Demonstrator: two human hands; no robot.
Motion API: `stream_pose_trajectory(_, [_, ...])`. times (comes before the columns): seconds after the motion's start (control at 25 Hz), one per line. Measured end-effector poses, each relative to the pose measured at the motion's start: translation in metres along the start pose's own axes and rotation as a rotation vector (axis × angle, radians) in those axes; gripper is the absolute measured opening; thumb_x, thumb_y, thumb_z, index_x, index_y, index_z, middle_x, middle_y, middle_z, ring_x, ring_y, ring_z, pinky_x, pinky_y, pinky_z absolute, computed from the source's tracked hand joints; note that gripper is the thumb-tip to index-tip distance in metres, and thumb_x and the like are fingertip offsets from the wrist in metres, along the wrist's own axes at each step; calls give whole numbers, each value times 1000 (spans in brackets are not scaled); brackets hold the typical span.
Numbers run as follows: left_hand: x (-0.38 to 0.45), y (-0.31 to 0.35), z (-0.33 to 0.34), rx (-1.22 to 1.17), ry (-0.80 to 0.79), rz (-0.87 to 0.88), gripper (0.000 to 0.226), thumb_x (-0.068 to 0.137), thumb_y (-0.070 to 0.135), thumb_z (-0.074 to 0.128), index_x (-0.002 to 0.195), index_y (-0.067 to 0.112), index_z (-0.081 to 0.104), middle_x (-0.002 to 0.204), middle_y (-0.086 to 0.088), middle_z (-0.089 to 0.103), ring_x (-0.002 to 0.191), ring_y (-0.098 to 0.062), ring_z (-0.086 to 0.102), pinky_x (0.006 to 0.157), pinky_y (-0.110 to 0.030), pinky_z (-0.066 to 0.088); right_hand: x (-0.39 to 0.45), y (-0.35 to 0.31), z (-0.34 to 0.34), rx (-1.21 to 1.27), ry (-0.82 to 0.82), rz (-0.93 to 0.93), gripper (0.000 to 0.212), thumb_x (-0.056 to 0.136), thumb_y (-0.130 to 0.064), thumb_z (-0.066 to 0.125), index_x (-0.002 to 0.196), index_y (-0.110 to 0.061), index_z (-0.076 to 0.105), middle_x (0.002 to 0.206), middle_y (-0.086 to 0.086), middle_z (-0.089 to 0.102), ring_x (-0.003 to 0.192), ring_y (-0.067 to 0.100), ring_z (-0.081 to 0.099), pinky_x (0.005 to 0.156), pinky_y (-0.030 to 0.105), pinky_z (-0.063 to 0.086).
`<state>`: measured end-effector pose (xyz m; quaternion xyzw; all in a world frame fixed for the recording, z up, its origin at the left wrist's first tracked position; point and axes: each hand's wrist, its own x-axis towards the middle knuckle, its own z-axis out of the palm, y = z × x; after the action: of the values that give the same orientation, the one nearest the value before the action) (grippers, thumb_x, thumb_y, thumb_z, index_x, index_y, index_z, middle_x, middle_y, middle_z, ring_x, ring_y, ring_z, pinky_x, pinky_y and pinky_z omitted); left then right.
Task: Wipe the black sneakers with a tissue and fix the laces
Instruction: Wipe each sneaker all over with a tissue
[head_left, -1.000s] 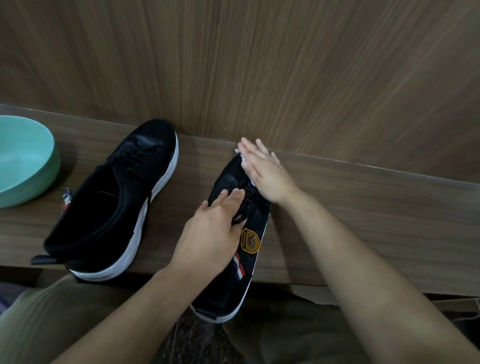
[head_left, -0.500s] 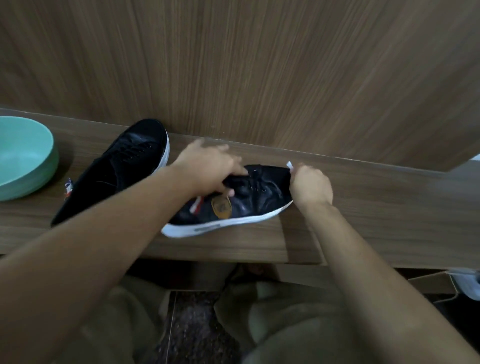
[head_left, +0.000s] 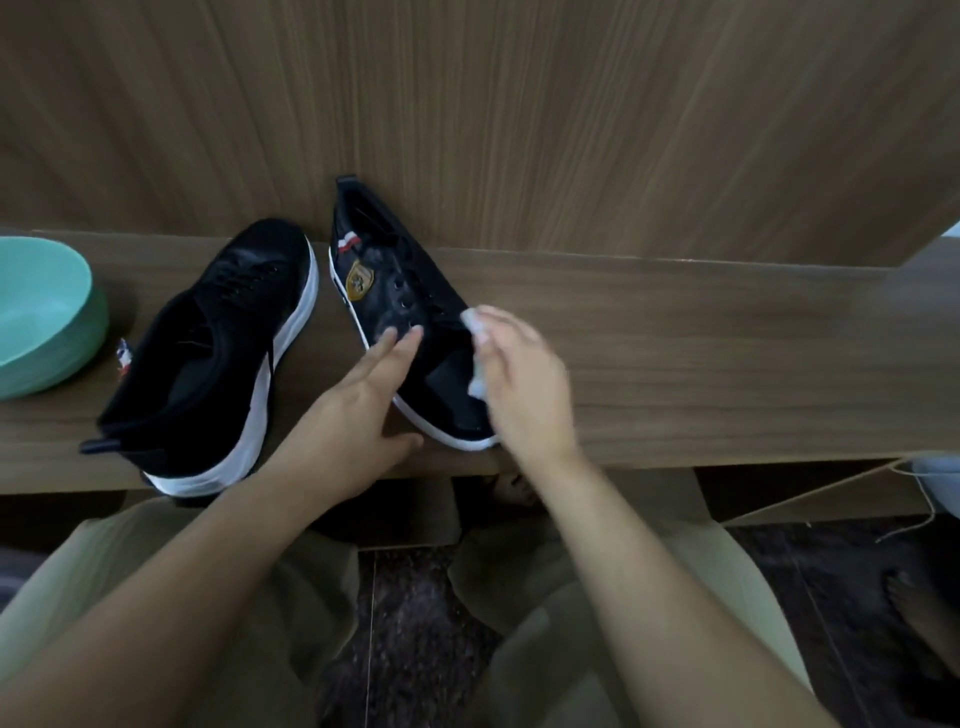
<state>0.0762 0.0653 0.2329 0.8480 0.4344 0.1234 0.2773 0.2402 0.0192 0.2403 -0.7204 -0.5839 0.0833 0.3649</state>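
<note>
- A crumpled white tissue (head_left: 475, 358) is pinched in the curled grip of the right hand (head_left: 524, 384), over the toe half of the right-side black sneaker (head_left: 410, 322).
- The left hand (head_left: 358, 410) is held flat, nothing clasped, its straight fingertips (head_left: 400, 345) laid on that sneaker's laced upper.
- That sneaker is set on the wooden desk (head_left: 675, 353), heel toward the back panel.
- The other black sneaker (head_left: 218, 358) is placed just beside it on the left.
- A teal bowl (head_left: 47, 322) is seen at the far left.
</note>
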Motion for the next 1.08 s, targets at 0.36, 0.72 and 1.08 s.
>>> stream_pose_trajectory(0.36, [11, -5, 4, 124, -119, -7, 86, 77, -3, 50, 148, 31, 14, 158, 3, 1, 145, -11, 4, 113, -35, 26, -30, 25, 21, -139, -115, 93, 46, 103, -23, 28, 146, -8, 30, 156, 5, 24, 145, 21, 12, 118, 44, 14])
stream_pose_trajectory(0.72, [12, 0, 1, 204, -146, 6, 86, 78, -11, 43, 148, 26, 10, 158, -1, -1, 145, -14, 4, 115, -28, 21, -34, 23, 18, -252, -144, -112, 40, 98, -12, 42, 138, -8, 45, 150, 4, 37, 142, 20, 25, 113, 28, 19])
stream_pose_trajectory(1.08, [16, 0, 3, 257, -163, -2, 82, 82, -9, 45, 148, 25, 11, 158, -2, -1, 145, -14, 2, 115, -30, 21, -45, 23, 23, -396, -215, -497, 43, 82, 9, 49, 120, -6, 64, 135, 7, 56, 132, 27, 43, 112, 38, 26])
